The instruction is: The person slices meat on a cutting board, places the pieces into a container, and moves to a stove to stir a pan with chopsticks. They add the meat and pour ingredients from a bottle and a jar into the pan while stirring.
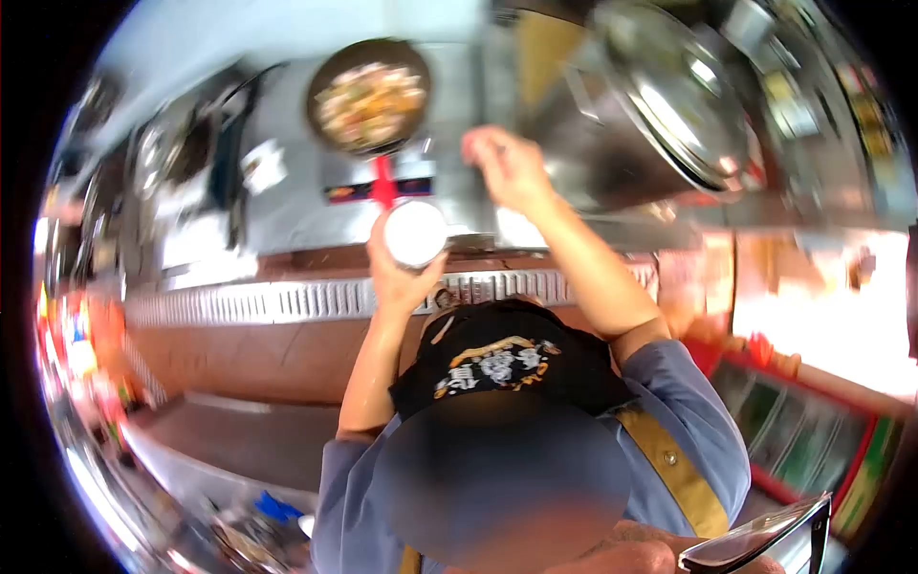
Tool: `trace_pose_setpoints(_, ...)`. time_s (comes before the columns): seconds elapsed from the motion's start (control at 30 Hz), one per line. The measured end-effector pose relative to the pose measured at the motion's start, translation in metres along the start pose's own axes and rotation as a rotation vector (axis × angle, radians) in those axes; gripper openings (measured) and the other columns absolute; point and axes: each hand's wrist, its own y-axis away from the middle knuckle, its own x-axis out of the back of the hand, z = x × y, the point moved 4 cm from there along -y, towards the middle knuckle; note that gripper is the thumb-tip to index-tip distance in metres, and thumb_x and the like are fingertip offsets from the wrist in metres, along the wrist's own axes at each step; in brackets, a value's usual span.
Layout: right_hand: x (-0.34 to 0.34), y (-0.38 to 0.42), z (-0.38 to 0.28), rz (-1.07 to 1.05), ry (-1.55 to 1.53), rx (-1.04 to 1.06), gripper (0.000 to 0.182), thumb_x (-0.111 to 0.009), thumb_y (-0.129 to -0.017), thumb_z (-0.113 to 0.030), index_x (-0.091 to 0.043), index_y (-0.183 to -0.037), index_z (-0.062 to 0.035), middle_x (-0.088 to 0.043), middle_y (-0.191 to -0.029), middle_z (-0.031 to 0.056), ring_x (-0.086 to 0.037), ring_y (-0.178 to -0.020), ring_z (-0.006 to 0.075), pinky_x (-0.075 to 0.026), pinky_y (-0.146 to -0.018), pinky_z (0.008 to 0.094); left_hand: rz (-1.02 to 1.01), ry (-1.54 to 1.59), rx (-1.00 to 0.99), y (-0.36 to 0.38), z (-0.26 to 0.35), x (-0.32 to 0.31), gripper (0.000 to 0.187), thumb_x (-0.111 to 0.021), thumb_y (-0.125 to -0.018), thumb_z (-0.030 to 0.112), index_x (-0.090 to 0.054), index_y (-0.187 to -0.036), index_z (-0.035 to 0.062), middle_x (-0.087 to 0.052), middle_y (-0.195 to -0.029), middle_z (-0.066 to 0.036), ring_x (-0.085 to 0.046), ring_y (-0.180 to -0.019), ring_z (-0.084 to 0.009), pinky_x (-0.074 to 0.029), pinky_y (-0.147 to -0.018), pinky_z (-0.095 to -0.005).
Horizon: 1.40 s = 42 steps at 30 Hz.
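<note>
My left hand (397, 277) grips a small round white container (415, 232), held upright just in front of the stove edge. My right hand (507, 170) is raised farther forward, to the right of a dark pan (368, 96), with its fingertips pinched together; nothing shows between them. The pan holds a mixed cooked dish, and its red handle (384, 182) points back toward the white container. The picture is blurred by motion.
A big steel pot with a shiny lid (669, 105) stands to the right of the pan on the steel stove top (287, 206). A ribbed metal strip (287, 301) runs along the stove's front. Dark utensils (225, 153) lie at left. A red-framed rack (803, 421) sits low right.
</note>
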Motion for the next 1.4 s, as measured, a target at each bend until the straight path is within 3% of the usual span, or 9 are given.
trace_pose_setpoints(0.17,0.16,0.137,0.024,0.226,0.305,0.037,0.015,-0.054,-0.094,-0.016,-0.062,-0.093,-0.0037,-0.064,-0.085,0.0148,-0.065,-0.08,0.0318,-0.051,-0.072,0.0355,-0.163,0.165,-0.056,0.029,0.042,-0.067,0.096,-0.082,-0.061,0.016,-0.028,-0.138,-0.0008,-0.042,-0.132,-0.018,-0.047,-0.122,-0.0292,-0.037,-0.105,-0.0396)
trace_pose_setpoints(0.23,0.214,0.18,0.072,0.257,0.223,-0.343,0.015,-0.054,-0.094,-0.016,-0.061,-0.093,-0.0023,-0.064,-0.086,0.0161,-0.064,-0.082,0.0337,-0.052,-0.073,0.0369,-0.261,0.219,-0.071,0.033,0.054,-0.102,0.097,-0.083,-0.06,0.018,-0.028,-0.138,-0.0012,-0.043,-0.132,-0.019,-0.047,-0.121,-0.0292,-0.038,-0.104,-0.0395)
trace_pose_setpoints(0.3,0.267,0.2,0.155,0.335,0.636,-0.41,0.016,-0.054,-0.093,-0.019,-0.061,-0.097,-0.0046,-0.066,-0.092,0.0164,-0.064,-0.086,0.0356,-0.052,-0.075,0.0403,-0.328,0.174,-0.154,0.036,0.078,-0.146,0.096,-0.084,-0.06,0.02,-0.031,-0.137,-0.0018,-0.045,-0.13,-0.019,-0.049,-0.12,-0.0292,-0.039,-0.104,-0.0387)
trace_pose_setpoints(0.47,0.304,0.174,0.302,0.195,0.739,-0.66,0.033,-0.058,-0.088,-0.033,-0.06,-0.113,-0.0104,-0.065,-0.096,0.0227,-0.062,-0.091,0.0408,-0.049,-0.078,0.05,-0.5,0.141,-0.135,0.071,0.118,-0.249,0.098,-0.084,-0.061,0.019,-0.028,-0.138,-0.0021,-0.046,-0.129,-0.021,-0.051,-0.12,-0.0308,-0.041,-0.102,-0.0397)
trace_pose_setpoints(0.57,0.307,0.167,0.327,0.171,0.619,-0.57,0.036,-0.058,-0.087,-0.033,-0.058,-0.115,-0.0106,-0.066,-0.097,0.0225,-0.062,-0.092,0.0412,-0.049,-0.081,0.0497,-0.505,0.126,-0.055,0.094,0.135,-0.305,0.097,-0.084,-0.062,0.019,-0.027,-0.139,-0.0017,-0.046,-0.128,-0.021,-0.049,-0.122,-0.0308,-0.041,-0.103,-0.04)
trace_pose_setpoints(0.8,0.397,0.194,0.177,0.115,0.186,-0.495,0.034,-0.067,-0.082,-0.034,-0.065,-0.105,-0.0092,-0.068,-0.084,0.0168,-0.067,-0.082,0.0345,-0.052,-0.071,0.0411,-0.455,0.073,-0.094,0.095,0.178,-0.394,0.096,-0.085,-0.061,0.024,-0.032,-0.136,-0.0033,-0.048,-0.127,-0.022,-0.05,-0.119,-0.0322,-0.041,-0.102,-0.0385)
trace_pose_setpoints(0.97,0.417,0.199,0.132,-0.12,0.362,-0.277,0.032,-0.068,-0.081,-0.034,-0.066,-0.103,-0.0103,-0.068,-0.081,0.0157,-0.066,-0.077,0.0344,-0.052,-0.068,0.0424,-0.457,0.131,-0.241,0.079,0.217,-0.445,0.091,-0.084,-0.057,0.025,-0.04,-0.131,-0.0014,-0.051,-0.121,-0.022,-0.051,-0.115,-0.0381,-0.044,-0.098,-0.0421)
trace_pose_setpoints(1.3,0.467,0.19,0.133,0.217,0.529,-0.072,0.036,-0.067,-0.084,-0.027,-0.062,-0.113,-0.0073,-0.066,-0.101,0.016,-0.065,-0.089,0.0339,-0.052,-0.076,0.0408,-0.373,0.163,-0.299,0.043,0.276,-0.512,0.096,-0.082,-0.059,0.025,-0.033,-0.137,-0.0022,-0.051,-0.126,-0.025,-0.052,-0.117,-0.0387,-0.043,-0.1,-0.0432)
trace_pose_setpoints(1.4,0.514,0.196,0.119,0.467,0.422,-0.114,0.032,-0.057,-0.091,-0.028,-0.061,-0.114,-0.0061,-0.066,-0.102,0.0184,-0.064,-0.091,0.0366,-0.051,-0.077,0.0424,-0.373,0.192,-0.271,0.014,0.307,-0.53,0.096,-0.083,-0.061,0.027,-0.032,-0.138,-0.0008,-0.05,-0.13,-0.023,-0.051,-0.121,-0.0338,-0.042,-0.101,-0.0405)
